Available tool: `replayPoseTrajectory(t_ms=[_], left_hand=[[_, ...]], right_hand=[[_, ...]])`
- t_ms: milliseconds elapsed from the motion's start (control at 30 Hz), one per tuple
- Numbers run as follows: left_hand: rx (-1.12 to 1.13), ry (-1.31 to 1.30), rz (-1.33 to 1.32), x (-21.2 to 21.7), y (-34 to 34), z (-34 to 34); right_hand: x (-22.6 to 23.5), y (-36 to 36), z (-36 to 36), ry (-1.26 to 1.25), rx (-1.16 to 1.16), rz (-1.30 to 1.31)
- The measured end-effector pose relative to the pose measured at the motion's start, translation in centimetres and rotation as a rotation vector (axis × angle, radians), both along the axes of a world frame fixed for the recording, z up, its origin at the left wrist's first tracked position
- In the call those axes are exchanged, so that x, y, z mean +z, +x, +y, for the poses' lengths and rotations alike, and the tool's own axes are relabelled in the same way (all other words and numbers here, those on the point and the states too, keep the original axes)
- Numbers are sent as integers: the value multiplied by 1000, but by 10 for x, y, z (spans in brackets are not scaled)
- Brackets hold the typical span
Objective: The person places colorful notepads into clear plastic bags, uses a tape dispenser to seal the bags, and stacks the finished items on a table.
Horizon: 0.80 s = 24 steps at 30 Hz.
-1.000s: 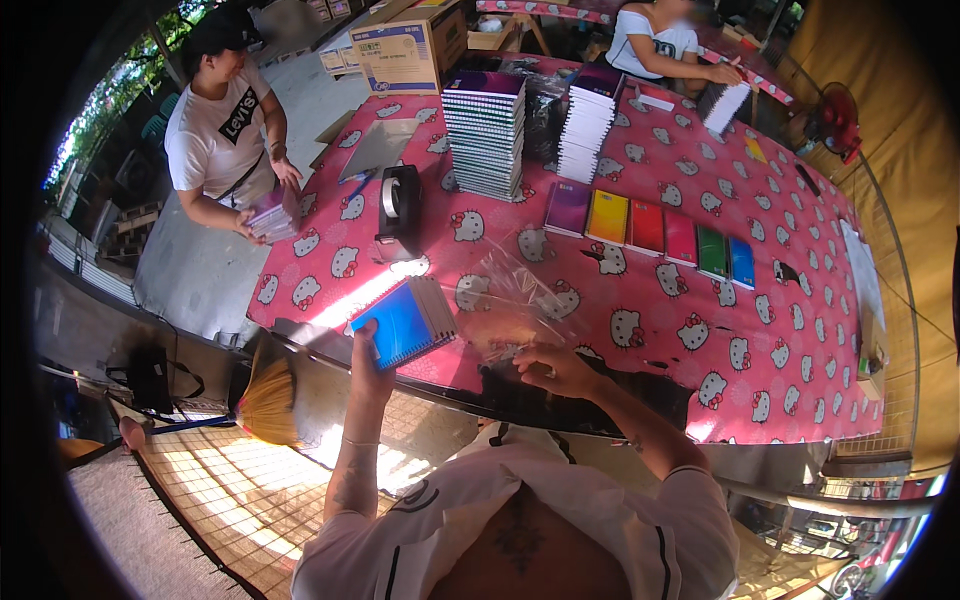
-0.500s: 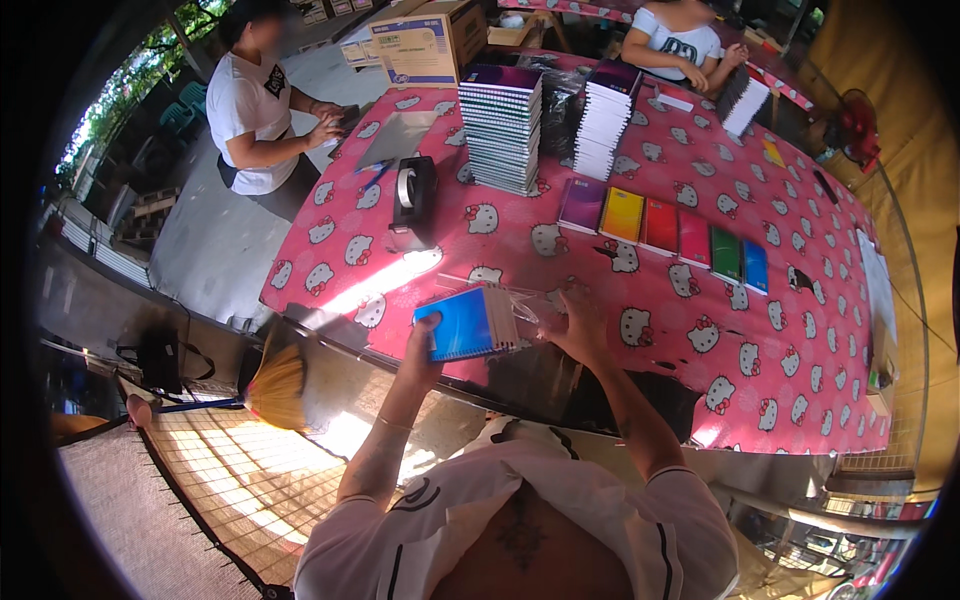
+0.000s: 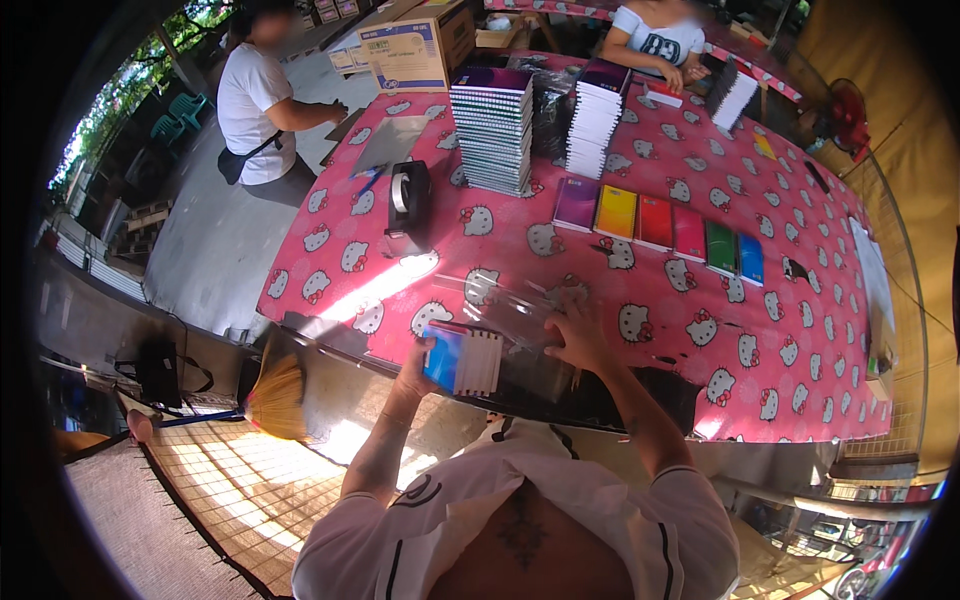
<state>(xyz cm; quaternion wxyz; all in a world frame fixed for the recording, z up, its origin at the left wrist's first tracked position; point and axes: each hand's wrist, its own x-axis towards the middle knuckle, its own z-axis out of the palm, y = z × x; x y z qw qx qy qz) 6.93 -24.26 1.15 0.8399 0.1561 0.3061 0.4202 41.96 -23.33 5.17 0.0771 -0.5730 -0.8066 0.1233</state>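
My left hand [image 3: 413, 372] grips a small stack of spiral notebooks [image 3: 449, 350] at the table's near edge, thumb on the blue cover. The stack is tilted, with its pale page edges and wire bindings turned to the right. A clear plastic bag [image 3: 508, 308] lies crumpled and shiny on the table beyond it. My right hand [image 3: 582, 335] is at the bag's right end, with its fingers curved round the film; the exact grip is hard to see. The notebooks and the bag are apart.
On the pink patterned table [image 3: 640, 370] are a black tape dispenser [image 3: 408, 208], two tall notebook stacks [image 3: 491, 135] [image 3: 597, 120] and a row of coloured notebooks [image 3: 655, 222]. A cardboard box [image 3: 405, 58] stands behind. Two people [image 3: 262, 110] [image 3: 655, 45] are at the far side.
My left hand has drawn the notebooks nearer to me and turned them, away from the plastic. The plastic has spread out on the table. The person at left has turned away.
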Motion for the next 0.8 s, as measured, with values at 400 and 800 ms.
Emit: replayPoseTrajectory(t_ms=[400,800], left_hand=[[-143,364,771,50,118,95],[-245,652,1328,17,138,101]], right_hand=[[-39,9,-48,-24,-169,369],[-38,32,-36,-32,-346,529]])
